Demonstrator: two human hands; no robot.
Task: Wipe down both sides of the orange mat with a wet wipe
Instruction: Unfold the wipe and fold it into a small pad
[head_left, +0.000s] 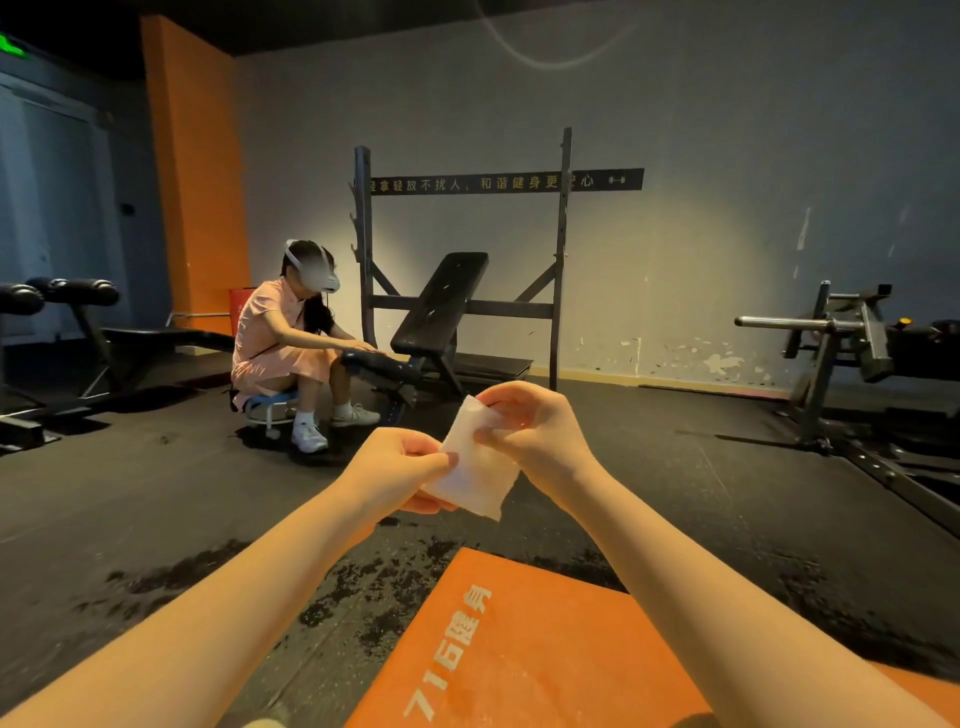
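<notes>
Orange mat (561, 670) flat; white print (451, 656) blurry.

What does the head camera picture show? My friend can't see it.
The left hand and right hand pinch a white wet wipe between them in the air. An orange mat lies below on the dark gym floor. Behind, a person in pink sits beside a black weight bench.

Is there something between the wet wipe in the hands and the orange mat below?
Nothing visible. The left hand and right hand pinch the wet wipe in the air; the orange mat lies below, its visible top bare.
</notes>
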